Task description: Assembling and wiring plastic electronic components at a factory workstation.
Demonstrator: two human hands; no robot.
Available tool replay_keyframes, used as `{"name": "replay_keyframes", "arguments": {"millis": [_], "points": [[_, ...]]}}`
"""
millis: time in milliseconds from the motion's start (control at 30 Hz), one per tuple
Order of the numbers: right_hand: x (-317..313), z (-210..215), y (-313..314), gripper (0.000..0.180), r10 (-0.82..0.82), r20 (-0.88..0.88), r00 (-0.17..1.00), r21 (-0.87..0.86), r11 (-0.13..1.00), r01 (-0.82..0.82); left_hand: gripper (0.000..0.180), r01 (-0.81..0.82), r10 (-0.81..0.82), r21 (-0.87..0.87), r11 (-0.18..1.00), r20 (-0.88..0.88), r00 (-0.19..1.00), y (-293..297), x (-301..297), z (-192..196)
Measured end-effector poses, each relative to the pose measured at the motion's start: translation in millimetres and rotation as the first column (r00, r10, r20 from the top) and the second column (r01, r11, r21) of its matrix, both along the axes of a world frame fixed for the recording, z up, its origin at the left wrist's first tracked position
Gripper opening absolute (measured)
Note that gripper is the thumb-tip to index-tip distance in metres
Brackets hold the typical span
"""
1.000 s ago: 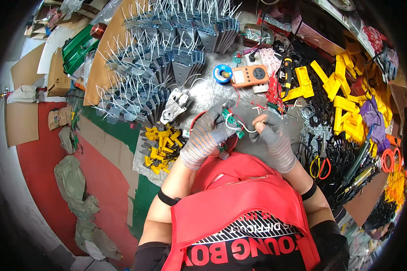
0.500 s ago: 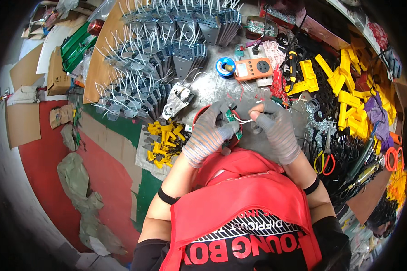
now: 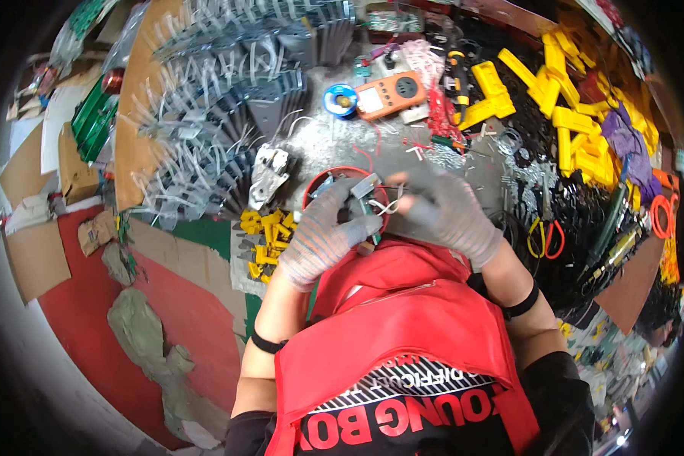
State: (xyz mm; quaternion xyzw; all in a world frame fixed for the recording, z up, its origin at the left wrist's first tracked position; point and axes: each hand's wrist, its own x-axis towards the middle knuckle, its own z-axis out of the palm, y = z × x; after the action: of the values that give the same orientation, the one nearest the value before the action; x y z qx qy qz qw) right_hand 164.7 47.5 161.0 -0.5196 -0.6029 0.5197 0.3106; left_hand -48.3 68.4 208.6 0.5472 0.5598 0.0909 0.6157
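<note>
Working close over a round red bowl point(image 3: 311, 190), both gloved hands meet at a small grey part with white wires point(image 3: 368, 191). The left hand point(image 3: 323, 239), in a grey knit glove, curls its fingers around the underside of the part, thumb pressed up against it. The right hand point(image 3: 452, 213), gloved the same, reaches in from the other side with its fingertips drawn together at the white wire ends — whether they actually pinch a wire cannot be told at this size. The part sits just above the bowl's near rim, between the two hands and close to the person's red vest point(image 3: 403, 334).

On the metal bench top point(image 3: 334, 140) beyond the hands lies an orange multimeter point(image 3: 387, 95), with a blue spool point(image 3: 340, 100) just beside it. A silvery metal bracket point(image 3: 268, 173) lies left of the bowl, and a heap of small yellow clips point(image 3: 270, 239) sits near the left wrist. Rows of grey finned parts with white leads point(image 3: 220, 99) fill the far left — larger yellow plastic pieces point(image 3: 562, 106) spread to the right, near red-handled cutters point(image 3: 546, 237).
</note>
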Motion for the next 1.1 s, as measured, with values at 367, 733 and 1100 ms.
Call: {"name": "replay_keyframes", "arguments": {"millis": [367,733,1100], "points": [[8,-2,-26,0.024,0.207,0.052,0.977,0.096,0.973,-0.211,0.042,-0.017,0.087,-0.258,0.966,0.260,0.962,2,20,12],[99,-9,-94,0.046,-0.393,0.221,0.893,-0.225,0.870,0.438,0.040,-0.046,0.084,-0.228,0.973,0.162,0.983,21,24,-1],[203,-124,-186,0.065,-0.604,0.764,0.227,0.241,0.592,0.769,0.047,-0.212,0.265,-0.236,0.948,0.220,0.939,33,27,-44]]}}
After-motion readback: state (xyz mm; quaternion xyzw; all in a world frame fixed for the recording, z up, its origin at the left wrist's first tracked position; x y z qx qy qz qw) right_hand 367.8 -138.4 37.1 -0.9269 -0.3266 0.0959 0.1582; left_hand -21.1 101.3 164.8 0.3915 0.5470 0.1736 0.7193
